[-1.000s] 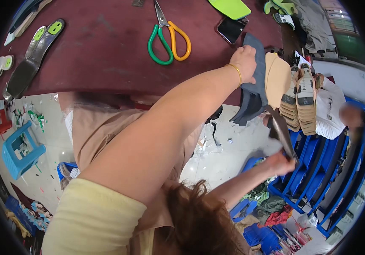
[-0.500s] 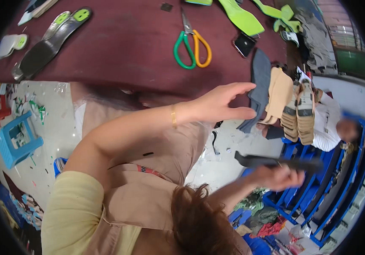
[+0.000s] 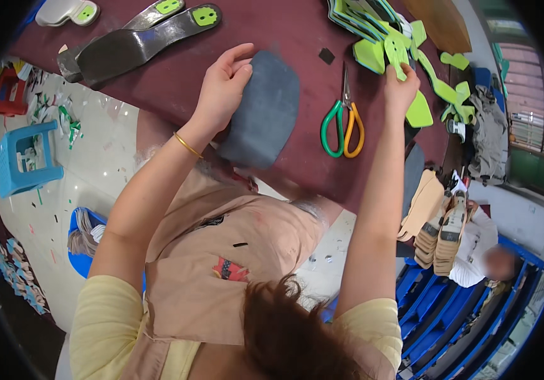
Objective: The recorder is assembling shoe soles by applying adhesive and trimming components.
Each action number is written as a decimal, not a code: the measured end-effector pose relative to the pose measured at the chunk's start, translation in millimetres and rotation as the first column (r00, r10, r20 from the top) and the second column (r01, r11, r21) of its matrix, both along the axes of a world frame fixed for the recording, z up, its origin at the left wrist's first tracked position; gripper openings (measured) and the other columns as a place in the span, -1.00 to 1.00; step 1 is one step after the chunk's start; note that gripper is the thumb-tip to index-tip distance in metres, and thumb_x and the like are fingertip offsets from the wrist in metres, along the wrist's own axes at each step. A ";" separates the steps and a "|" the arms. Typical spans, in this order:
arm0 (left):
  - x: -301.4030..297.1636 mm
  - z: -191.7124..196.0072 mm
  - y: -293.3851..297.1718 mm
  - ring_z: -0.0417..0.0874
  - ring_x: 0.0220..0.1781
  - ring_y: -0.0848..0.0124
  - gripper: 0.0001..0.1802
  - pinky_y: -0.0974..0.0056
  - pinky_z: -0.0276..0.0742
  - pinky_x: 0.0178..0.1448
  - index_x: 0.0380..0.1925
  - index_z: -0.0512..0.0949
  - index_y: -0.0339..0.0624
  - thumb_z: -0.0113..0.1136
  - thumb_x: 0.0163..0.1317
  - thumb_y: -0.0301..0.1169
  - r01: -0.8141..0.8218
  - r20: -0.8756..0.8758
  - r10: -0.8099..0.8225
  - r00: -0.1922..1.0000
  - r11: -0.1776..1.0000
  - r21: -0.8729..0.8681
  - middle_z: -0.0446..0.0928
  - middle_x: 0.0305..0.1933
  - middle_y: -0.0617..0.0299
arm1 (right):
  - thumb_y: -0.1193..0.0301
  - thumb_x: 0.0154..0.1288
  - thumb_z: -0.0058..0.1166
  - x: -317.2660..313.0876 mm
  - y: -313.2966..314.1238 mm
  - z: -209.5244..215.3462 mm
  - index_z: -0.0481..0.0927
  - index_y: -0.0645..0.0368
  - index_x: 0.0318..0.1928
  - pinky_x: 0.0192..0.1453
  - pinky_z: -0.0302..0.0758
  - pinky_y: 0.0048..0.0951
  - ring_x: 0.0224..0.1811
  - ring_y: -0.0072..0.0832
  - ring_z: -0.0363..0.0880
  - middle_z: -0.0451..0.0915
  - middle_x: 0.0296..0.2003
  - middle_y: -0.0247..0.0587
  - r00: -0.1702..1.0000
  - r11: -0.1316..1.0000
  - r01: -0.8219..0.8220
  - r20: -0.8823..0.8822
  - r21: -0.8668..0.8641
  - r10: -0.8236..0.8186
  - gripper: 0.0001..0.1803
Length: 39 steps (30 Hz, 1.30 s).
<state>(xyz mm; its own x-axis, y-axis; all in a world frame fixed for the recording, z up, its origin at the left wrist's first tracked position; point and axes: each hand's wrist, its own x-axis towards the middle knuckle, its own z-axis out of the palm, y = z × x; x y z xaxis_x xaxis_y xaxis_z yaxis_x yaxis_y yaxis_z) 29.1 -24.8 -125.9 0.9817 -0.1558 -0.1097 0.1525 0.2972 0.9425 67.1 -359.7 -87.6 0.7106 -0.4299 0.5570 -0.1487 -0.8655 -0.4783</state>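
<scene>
At eleven o'clock, the left hand [image 3: 226, 83] pinches a grey pad [image 3: 267, 111] lying toward twelve; at two, the right hand [image 3: 402, 87] pinches a green cutout [image 3: 396, 48]. A loose grip might let the pad slip off the near edge. Scissors [image 3: 349, 128] lie on the maroon tabletop [image 3: 265, 28]; a blue stool [image 3: 7, 163] stands at nine.

A dark maroon, smooth-surfaced tabletop [image 3: 253, 28] stretches across the upper part of the view. Toward its left end lie a pair of glossy black, sole-shaped shells [image 3: 129, 60] with lime-green patches at their tips, near a white, rounded pad with a lime-green inset [image 3: 63, 12]. Right of the middle lie metal-bladed scissors with one green and one orange handle [image 3: 327, 134], and just beyond them a small dark square scrap [image 3: 327, 56]. Farther right are loosely heaped lime-green flat cutouts [image 3: 370, 56].
</scene>
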 end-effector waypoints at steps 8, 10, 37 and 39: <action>43.1 -9.0 7.7 0.50 0.09 0.45 -0.55 0.40 0.38 0.17 0.20 0.24 -0.39 -0.03 0.33 -0.50 -0.226 0.049 0.231 0.972 0.971 -0.083 0.50 0.08 0.00 | 0.58 -0.13 0.13 27.6 -38.9 -3.3 0.31 0.25 0.16 0.23 0.32 -0.20 0.20 0.02 0.27 0.26 0.11 0.14 0.984 0.978 -0.025 -0.176 -0.207 -0.012 -0.30; 38.2 -7.8 7.7 0.46 0.17 0.41 -0.52 0.38 0.36 0.21 0.22 0.22 -0.38 -0.01 0.33 -0.48 -0.270 0.147 0.263 0.954 0.963 0.026 0.43 0.15 -0.04 | 0.67 -0.15 0.05 23.7 -9.8 7.5 0.37 0.19 0.11 0.20 0.35 -0.22 0.15 0.01 0.31 0.29 0.07 0.11 0.971 0.982 -0.159 -0.196 -0.104 0.137 -0.34; 110.9 51.7 -114.7 0.50 0.01 0.13 -0.55 0.17 0.48 0.09 0.03 0.48 -0.16 0.24 0.07 -0.52 -0.452 0.867 0.047 0.496 0.867 0.211 0.45 -0.03 0.08 | 0.27 0.29 0.13 87.1 33.6 95.5 0.63 0.21 -0.04 0.04 0.55 -0.43 -0.07 -0.58 0.56 0.62 -0.13 -0.30 0.674 0.557 -0.432 -0.157 0.709 0.722 -0.67; 114.4 51.5 -114.3 0.50 -0.04 0.14 -0.59 0.16 0.48 0.05 -0.03 0.50 -0.15 0.25 0.05 -0.53 -0.438 0.871 0.049 0.489 0.878 0.196 0.46 -0.10 0.11 | 0.27 0.29 0.13 92.1 29.7 99.1 0.64 0.21 -0.04 0.04 0.56 -0.44 -0.08 -0.58 0.56 0.62 -0.13 -0.31 0.678 0.542 -0.426 -0.141 0.724 0.722 -0.68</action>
